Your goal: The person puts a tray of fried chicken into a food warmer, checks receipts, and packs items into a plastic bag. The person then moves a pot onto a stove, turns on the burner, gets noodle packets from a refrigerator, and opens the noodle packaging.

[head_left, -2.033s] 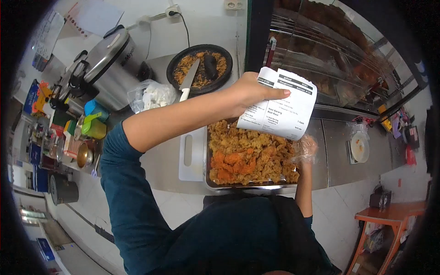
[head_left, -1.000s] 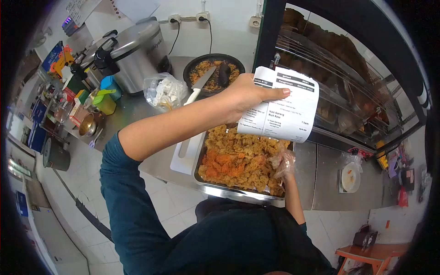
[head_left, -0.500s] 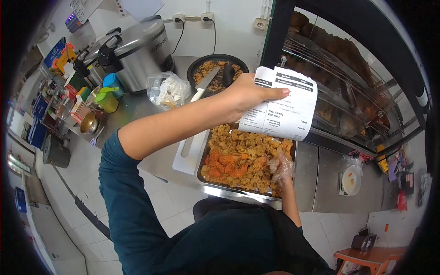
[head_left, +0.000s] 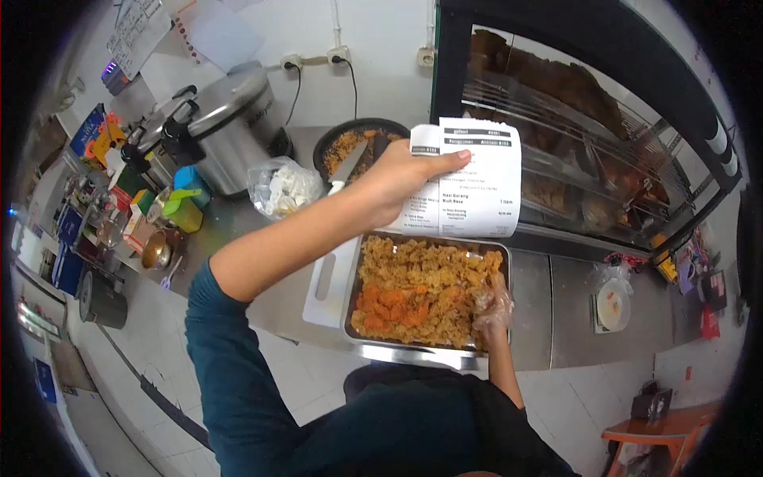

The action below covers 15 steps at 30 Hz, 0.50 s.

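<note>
My left hand [head_left: 401, 181] is closed on printed order receipts [head_left: 481, 183], thumb on their front, above the far edge of a metal tray [head_left: 413, 355]. Crumbly golden-brown fried food [head_left: 425, 266] fills much of the tray, with an orange-red patch [head_left: 389, 308] at the left. Inside the tray's right end, my right hand [head_left: 494, 306] wears a clear plastic glove and touches the food. Its fingers are partly hidden by the crumpled glove and the crumbs. A white cutting board [head_left: 324, 298] lies beside the tray's left side.
Behind my left arm, a knife [head_left: 348, 164] lies across a dark pan [head_left: 327, 137] of browned food. Nearby are a plastic bag [head_left: 284, 188] and a large rice cooker [head_left: 238, 127]. A glass display cabinet [head_left: 449, 87] stands at back right; a white bowl [head_left: 613, 306] sits farther right.
The view has turned slightly. The receipts and my left hand sit farther left over the tray, showing more of its far edge. My right hand stays at the tray's right end.
</note>
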{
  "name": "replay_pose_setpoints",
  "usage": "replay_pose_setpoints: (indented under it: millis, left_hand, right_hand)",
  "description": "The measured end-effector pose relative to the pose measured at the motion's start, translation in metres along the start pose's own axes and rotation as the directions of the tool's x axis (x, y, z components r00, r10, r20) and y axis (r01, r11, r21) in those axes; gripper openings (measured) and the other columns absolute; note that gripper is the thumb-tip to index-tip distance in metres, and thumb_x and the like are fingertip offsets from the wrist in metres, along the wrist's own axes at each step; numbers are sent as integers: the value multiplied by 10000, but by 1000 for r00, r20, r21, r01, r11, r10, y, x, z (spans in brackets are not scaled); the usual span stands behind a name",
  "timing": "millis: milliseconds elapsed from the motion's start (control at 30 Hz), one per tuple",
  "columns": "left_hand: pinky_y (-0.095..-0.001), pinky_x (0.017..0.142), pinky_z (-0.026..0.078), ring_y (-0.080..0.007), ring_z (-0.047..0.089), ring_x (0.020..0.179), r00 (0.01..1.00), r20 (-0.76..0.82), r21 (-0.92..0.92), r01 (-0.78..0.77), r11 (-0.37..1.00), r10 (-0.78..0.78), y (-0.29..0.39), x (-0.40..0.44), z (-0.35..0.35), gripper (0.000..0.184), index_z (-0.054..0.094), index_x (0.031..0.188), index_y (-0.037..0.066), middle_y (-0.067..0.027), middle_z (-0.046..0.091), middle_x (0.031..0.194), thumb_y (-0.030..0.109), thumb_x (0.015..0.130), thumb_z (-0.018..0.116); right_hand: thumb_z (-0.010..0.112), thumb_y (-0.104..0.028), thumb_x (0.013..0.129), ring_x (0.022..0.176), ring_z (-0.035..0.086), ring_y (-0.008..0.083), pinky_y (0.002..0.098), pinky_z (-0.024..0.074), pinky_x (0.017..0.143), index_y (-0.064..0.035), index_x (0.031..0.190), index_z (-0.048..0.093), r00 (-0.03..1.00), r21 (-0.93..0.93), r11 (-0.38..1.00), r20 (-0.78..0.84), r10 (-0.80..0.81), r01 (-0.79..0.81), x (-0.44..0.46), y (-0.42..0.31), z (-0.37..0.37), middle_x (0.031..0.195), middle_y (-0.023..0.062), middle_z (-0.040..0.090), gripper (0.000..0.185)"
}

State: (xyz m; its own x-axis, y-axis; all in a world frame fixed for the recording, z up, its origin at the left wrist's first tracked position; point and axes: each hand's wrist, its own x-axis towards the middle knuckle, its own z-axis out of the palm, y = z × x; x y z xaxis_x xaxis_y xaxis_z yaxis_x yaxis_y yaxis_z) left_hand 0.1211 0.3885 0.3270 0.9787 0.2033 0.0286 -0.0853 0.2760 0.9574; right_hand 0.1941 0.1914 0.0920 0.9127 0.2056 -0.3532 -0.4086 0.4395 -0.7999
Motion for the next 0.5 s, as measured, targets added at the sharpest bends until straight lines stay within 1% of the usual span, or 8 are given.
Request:
replay_pose_setpoints:
  millis: [33,67,167,200,267,300,400,500]
  left_hand:
    - [-273,656,494,-186,570,791,1000,-3,0,-14,1000,14,1,1,-1,307,471,987,-67,-148,555,906,111,754,557]
    - [-273,661,492,-184,568,796,1000,-7,1,-27,1000,27,0,2,-1,307,474,986,-67,-146,555,908,117,754,558]
    - [-268,671,486,-175,564,800,1000,-10,-23,-14,1000,14,-3,7,-1,315,479,982,-66,-141,556,912,136,754,563]
    - [-267,670,486,-175,564,800,1000,-8,-22,-16,1000,15,-1,10,0,316,479,982,-64,-139,556,911,136,754,564]
    - [-265,670,484,-172,564,795,1000,-11,-14,-19,1000,19,-2,18,2,313,482,980,-57,-131,555,912,138,751,569]
    - [-265,671,483,-171,564,794,1000,-9,-14,-23,1000,23,-1,20,5,313,483,980,-54,-130,555,913,138,749,571]
    - [-271,679,477,-168,559,802,1000,-5,1,-19,1000,19,5,27,16,324,485,984,-45,-128,554,918,154,746,578]
    - [-274,684,474,-168,554,816,999,28,8,-25,1000,25,6,38,28,336,484,988,-44,-128,552,919,171,747,577]
  right_hand:
    - [523,-201,784,383,355,66,200,278,329,-119,672,450,998,-12,1000,-56,4,-4,-6,-4,8,502,-41,387,157]
    - [532,-205,776,370,357,67,200,264,311,-124,674,462,1000,76,997,12,6,-6,1,2,-4,507,-44,401,148]
    - [526,-219,780,369,357,67,197,261,310,-131,666,463,997,105,994,-59,48,-41,-5,-6,1,508,-45,401,157]
    - [520,-242,785,400,371,70,202,278,337,-135,646,452,999,26,999,19,-40,39,38,23,-41,518,-40,406,188]
    - [508,-252,792,423,381,73,203,292,364,-136,634,439,995,13,995,13,-95,95,49,30,-55,526,-34,409,208]
    - [502,-256,796,435,386,74,203,299,378,-136,628,432,993,3,993,8,-122,122,48,28,-50,530,-31,411,217]
    - [493,-273,801,453,394,81,209,313,407,-136,618,419,995,59,994,40,-90,88,36,16,-46,541,-24,421,240]
    - [493,-290,800,446,388,86,208,311,411,-134,615,418,994,15,997,75,-77,76,45,22,-61,538,-25,417,253]
